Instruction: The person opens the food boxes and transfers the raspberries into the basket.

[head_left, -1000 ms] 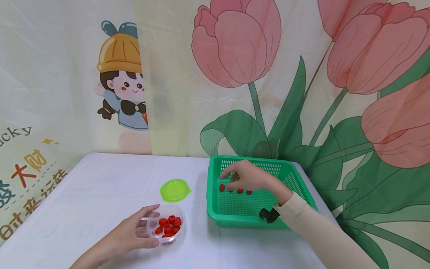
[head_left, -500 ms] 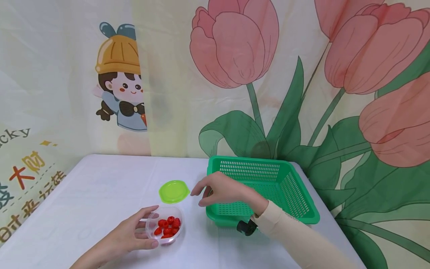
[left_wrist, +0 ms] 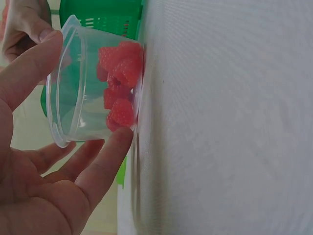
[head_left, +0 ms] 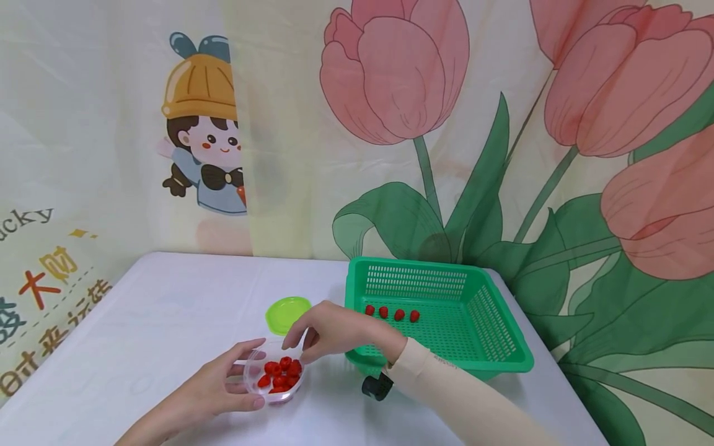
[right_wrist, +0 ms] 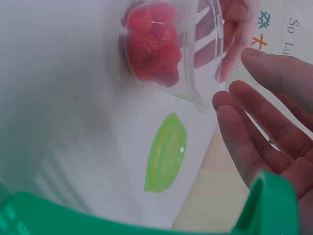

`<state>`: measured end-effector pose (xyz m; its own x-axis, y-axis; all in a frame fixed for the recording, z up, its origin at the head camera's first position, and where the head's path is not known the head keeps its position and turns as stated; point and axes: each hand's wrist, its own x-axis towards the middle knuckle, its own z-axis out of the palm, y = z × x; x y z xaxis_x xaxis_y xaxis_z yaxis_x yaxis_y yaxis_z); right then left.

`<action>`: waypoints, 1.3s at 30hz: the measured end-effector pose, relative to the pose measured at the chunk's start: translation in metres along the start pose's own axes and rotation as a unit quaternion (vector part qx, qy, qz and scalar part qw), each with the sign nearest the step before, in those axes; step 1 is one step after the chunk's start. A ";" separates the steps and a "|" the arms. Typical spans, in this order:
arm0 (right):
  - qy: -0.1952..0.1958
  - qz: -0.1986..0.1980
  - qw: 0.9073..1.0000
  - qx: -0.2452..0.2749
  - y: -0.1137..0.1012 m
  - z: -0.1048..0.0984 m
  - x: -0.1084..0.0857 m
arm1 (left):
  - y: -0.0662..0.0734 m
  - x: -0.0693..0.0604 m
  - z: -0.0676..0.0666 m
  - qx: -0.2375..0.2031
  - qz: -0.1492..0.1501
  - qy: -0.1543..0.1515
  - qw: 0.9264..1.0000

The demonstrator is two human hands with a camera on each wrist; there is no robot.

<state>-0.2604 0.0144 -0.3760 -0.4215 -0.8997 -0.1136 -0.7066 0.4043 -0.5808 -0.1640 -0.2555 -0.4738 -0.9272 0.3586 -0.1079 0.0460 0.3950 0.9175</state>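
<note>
A clear plastic tub [left_wrist: 90,132] with several red raspberries [head_left: 279,376] in it stands on the white table. My left hand [head_left: 209,384] holds the tub from its left side, thumb at the near side and fingers along the far side. Over the tub's right rim hovers my right hand [head_left: 331,331], fingers loosely bent with nothing between them. In the right wrist view, a gap shows between its fingertips [right_wrist: 222,100] and the rim. Several more raspberries [head_left: 399,314] lie in a row inside the green basket [head_left: 446,365].
A lime-green lid [head_left: 286,314] lies flat behind the tub. The basket's raised wall stands just right of the tub, under the right forearm. A printed curtain [head_left: 290,155] hangs behind the table [head_left: 184,310]. A small black camera [head_left: 377,387] sits at the right wrist.
My right hand has moved left from above the basket to the tub's rim, exposing the row of raspberries in the basket. The left hand and tub stay in place.
</note>
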 end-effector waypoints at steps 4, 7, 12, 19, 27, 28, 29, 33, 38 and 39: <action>-0.016 -0.003 1.000 0.001 0.004 0.008 0.010 | -0.002 0.001 0.000 -0.007 0.009 -0.002 1.000; -0.027 -0.006 1.000 0.010 0.005 0.013 0.016 | -0.002 0.001 0.000 -0.008 0.015 -0.004 1.000; -0.042 -0.002 0.999 -0.002 0.004 0.018 0.024 | -0.001 0.000 0.001 -0.009 0.012 -0.005 1.000; -0.067 0.004 0.997 -0.046 0.000 0.023 0.034 | 0.000 -0.002 0.000 -0.015 0.014 -0.011 1.000; -0.103 -0.002 0.992 -0.068 -0.004 0.029 0.042 | -0.001 -0.002 -0.001 -0.019 0.031 -0.010 0.999; -0.105 -0.003 0.992 -0.072 -0.005 0.030 0.043 | -0.001 -0.002 -0.001 -0.021 0.030 -0.010 0.999; -0.108 -0.006 0.991 -0.075 -0.005 0.030 0.044 | -0.001 -0.002 -0.001 -0.021 0.030 -0.011 0.999; -0.120 -0.013 0.989 -0.085 -0.005 0.034 0.047 | -0.001 -0.003 0.000 -0.025 0.036 -0.013 0.999; -0.130 -0.013 0.987 -0.095 -0.006 0.037 0.051 | -0.001 -0.003 0.000 -0.037 0.039 -0.016 0.998; -0.133 -0.013 0.986 -0.099 -0.006 0.037 0.051 | -0.001 -0.003 0.000 -0.039 0.039 -0.016 0.998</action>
<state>-0.2568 -0.0404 -0.4088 -0.2569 -0.9109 -0.3231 -0.8229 0.3814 -0.4212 -0.1611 -0.2573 -0.4743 -0.9092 0.4139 -0.0457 0.0880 0.2983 0.9504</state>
